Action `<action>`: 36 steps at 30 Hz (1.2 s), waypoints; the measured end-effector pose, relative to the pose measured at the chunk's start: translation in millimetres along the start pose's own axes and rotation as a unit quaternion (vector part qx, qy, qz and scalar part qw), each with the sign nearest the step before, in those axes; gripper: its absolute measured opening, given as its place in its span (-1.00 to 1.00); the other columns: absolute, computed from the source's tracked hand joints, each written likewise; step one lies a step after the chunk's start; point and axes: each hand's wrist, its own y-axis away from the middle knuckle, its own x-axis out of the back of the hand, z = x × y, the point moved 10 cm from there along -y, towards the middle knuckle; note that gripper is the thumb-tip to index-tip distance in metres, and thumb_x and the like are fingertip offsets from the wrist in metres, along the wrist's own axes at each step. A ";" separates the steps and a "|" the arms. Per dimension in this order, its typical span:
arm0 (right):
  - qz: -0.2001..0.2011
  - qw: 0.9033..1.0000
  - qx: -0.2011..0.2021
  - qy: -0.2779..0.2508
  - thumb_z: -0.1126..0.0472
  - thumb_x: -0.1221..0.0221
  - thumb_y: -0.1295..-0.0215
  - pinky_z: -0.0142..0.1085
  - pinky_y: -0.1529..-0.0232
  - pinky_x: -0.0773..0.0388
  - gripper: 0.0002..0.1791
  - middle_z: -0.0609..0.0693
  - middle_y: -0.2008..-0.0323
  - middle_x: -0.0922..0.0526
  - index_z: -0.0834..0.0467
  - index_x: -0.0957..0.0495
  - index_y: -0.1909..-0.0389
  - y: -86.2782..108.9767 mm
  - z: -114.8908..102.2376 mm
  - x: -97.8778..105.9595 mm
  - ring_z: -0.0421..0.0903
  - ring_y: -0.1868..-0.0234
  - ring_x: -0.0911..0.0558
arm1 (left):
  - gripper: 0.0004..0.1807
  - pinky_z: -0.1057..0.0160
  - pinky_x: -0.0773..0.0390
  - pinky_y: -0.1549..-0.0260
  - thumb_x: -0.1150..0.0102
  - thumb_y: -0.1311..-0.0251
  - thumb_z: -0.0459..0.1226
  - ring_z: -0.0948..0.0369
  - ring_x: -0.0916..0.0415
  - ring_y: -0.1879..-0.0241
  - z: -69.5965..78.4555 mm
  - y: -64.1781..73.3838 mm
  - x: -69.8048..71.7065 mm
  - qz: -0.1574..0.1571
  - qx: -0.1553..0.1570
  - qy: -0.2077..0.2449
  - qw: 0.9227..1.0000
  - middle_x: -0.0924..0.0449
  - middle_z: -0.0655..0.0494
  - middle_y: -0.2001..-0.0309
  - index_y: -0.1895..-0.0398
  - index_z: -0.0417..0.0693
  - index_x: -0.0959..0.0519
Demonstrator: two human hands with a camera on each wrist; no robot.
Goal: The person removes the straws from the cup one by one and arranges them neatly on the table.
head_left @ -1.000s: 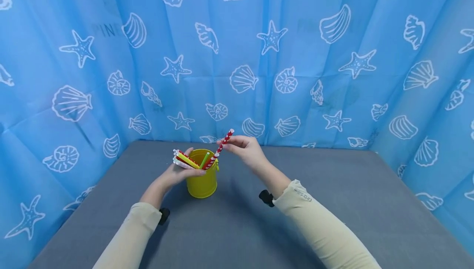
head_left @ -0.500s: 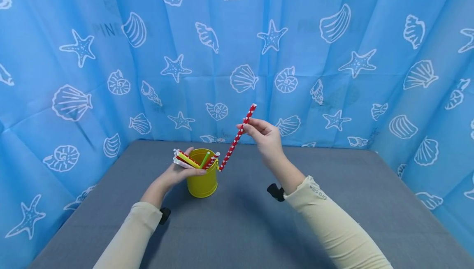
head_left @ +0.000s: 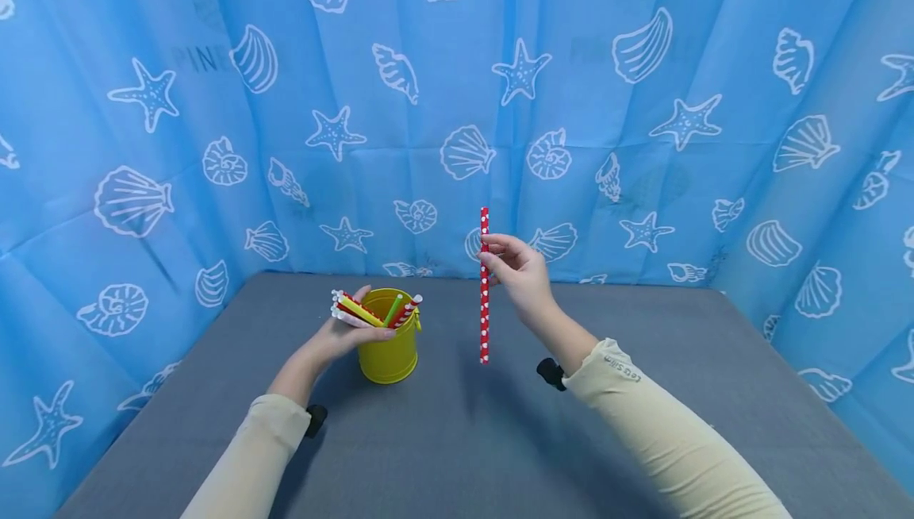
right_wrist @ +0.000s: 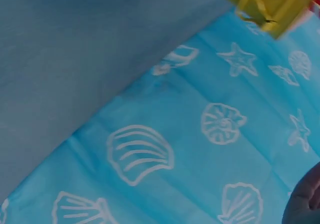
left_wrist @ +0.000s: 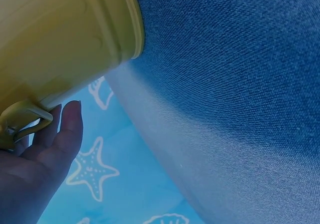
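A yellow metal bucket stands on the table left of centre. My left hand holds it at the rim, thumb across the front. In the left wrist view the fingers lie along the bucket wall beside its handle lug. Several paper straws, white, yellow and red, lean out over the left rim. A green straw and red-and-white straws lean right. My right hand pinches a red straw with white hearts, upright, to the right of the bucket.
A grey cloth-covered table spreads under both arms. Behind and at the sides hangs a blue curtain with white shells and starfish. Dark wrist devices sit at both cuffs.
My right hand has drawn the red heart straw up out of the bucket and moved it right. Tilted half a second ago, the straw is now vertical. My left hand has stayed in place.
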 end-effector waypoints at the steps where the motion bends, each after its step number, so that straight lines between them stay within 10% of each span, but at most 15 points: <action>1: -0.014 1.000 -0.006 0.018 0.40 -0.20 -0.31 -0.36 0.26 -0.63 -0.63 0.15 0.17 -0.57 0.36 -0.50 -0.12 0.3 3.6 -0.3 -0.14 0.28 -0.58 | 0.12 -0.29 -0.08 -0.29 -0.38 -0.09 -0.15 -0.19 -0.08 -0.33 -0.1 -0.4 -0.2 0.000 0.000 0.001 1.000 -0.08 -0.28 -0.38 -0.53 -0.17 0.20; 16: -0.102 0.986 -0.016 0.132 0.36 -0.31 -0.20 0.16 -0.12 -0.27 -0.44 0.22 0.03 -0.53 0.26 -0.43 -0.24 -4.0 58.3 4.0 0.20 -0.10 -0.45 | 0.13 -0.30 -0.07 -0.29 -0.38 -0.08 -0.16 -0.20 -0.06 -0.33 -0.4 1.4 -1.3 0.003 0.004 0.002 1.000 -0.05 -0.28 -0.38 -0.53 -0.17 0.20; 36: -0.137 0.977 -0.053 0.156 0.38 -0.31 -0.19 -0.15 0.08 -0.51 -0.42 0.25 0.03 -0.50 0.35 -0.40 -0.23 -21.1 120.3 3.5 0.25 -0.06 -0.44 | 0.09 -0.30 -0.06 -0.29 -0.37 -0.09 -0.18 -0.21 -0.05 -0.33 -1.5 1.2 -1.9 0.005 0.008 -0.003 1.000 -0.06 -0.29 -0.37 -0.53 -0.19 0.17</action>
